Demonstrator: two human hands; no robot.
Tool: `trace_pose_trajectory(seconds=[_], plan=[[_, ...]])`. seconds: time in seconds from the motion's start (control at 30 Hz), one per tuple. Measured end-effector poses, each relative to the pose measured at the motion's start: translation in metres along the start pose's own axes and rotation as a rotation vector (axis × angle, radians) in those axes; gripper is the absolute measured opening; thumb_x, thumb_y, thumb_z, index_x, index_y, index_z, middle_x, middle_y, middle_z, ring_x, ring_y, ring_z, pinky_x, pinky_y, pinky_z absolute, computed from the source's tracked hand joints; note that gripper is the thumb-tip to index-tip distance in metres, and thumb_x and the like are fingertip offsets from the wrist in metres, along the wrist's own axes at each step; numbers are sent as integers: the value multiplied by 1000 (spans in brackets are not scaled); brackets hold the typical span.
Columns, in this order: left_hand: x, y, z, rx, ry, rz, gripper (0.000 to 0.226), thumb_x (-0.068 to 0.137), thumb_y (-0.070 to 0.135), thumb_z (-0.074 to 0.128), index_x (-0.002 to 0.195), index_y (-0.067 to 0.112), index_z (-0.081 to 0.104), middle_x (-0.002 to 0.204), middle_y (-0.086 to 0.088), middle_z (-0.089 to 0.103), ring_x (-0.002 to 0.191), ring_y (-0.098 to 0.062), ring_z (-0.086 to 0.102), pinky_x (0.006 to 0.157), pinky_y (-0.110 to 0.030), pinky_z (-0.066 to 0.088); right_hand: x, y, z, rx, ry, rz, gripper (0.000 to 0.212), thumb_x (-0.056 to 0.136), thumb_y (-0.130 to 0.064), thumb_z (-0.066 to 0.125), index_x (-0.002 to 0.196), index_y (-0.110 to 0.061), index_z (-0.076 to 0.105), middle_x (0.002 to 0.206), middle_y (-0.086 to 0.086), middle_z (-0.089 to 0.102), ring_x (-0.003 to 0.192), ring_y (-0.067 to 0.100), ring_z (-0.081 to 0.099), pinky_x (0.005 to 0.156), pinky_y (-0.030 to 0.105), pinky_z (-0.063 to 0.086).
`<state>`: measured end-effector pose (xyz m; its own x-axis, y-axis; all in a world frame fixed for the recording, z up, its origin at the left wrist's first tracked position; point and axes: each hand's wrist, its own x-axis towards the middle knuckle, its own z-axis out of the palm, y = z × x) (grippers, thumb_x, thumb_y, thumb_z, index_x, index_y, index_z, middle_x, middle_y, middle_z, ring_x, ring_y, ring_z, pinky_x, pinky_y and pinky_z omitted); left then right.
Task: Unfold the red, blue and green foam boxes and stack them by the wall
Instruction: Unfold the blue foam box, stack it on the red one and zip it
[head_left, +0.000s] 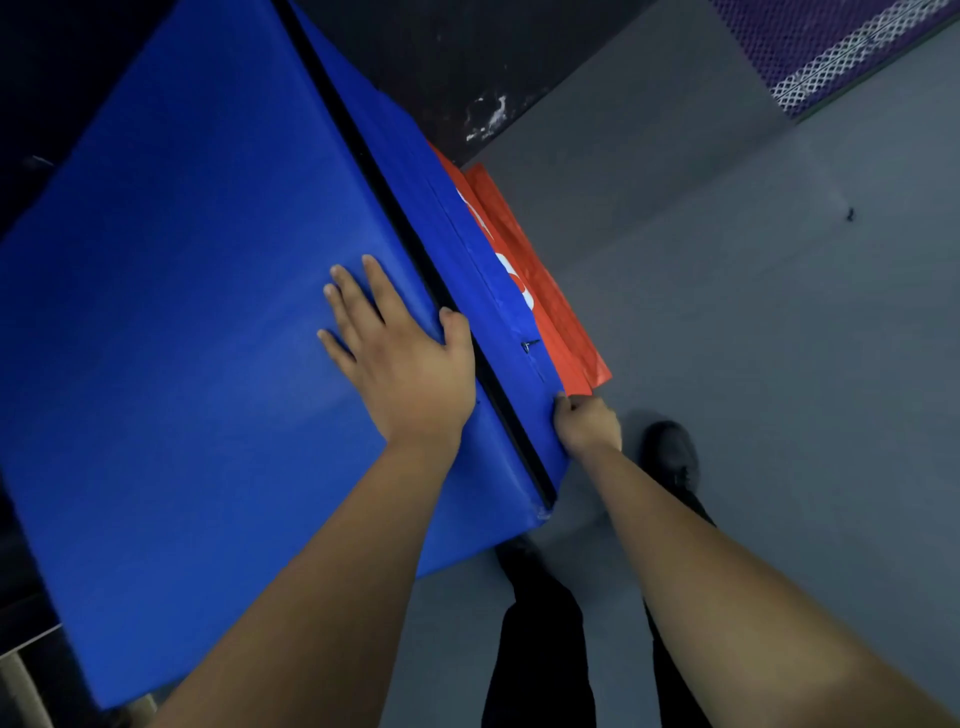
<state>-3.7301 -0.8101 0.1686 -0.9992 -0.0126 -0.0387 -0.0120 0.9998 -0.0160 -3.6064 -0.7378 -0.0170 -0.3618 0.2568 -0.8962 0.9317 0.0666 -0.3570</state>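
Observation:
The blue foam box (197, 322) fills the left half of the view, its broad top face toward me and a black strip running along its right edge. My left hand (400, 358) lies flat on that top face, fingers spread, thumb at the black strip. My right hand (587, 423) is closed on the lower edge of the blue box's side panel, near its front corner. The red foam box (540, 291) sits under the blue one, only a narrow band with white lettering showing on the right. No green box is in view.
Grey floor (753, 338) stretches to the right. A dark wall (441, 62) runs behind the boxes. A purple mat with white mesh (831, 47) lies at the top right. My dark shoes and trousers (670, 457) stand just below the box's front corner.

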Motion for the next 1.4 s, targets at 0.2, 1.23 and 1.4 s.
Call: trace_pose_trajectory(seconds=[0.2,1.23,1.4], plan=[[-2,2,1,13,0,5,83,90,47,42,162,13,16,169,-14,10,157,-29,8,125,-56,9,6,-4,1,69,-281,14,58,108,-45,23,157,-16,34,163,12,32,149,30,31,123,37,21],[218,6,4,-22,-26,105,72,101,46,34,162,15,14,170,-10,8,158,-26,3,127,-49,6,148,-185,6,415,-30,107,26,91,-28,73,76,-19,53,74,-1,56,75,20,54,70,30,46],[219,6,8,-11,-20,103,71,101,45,34,162,16,15,170,-9,9,158,-25,4,128,-49,6,146,-183,10,484,-73,165,31,85,-29,79,71,-22,52,76,5,65,67,22,55,64,33,53]])
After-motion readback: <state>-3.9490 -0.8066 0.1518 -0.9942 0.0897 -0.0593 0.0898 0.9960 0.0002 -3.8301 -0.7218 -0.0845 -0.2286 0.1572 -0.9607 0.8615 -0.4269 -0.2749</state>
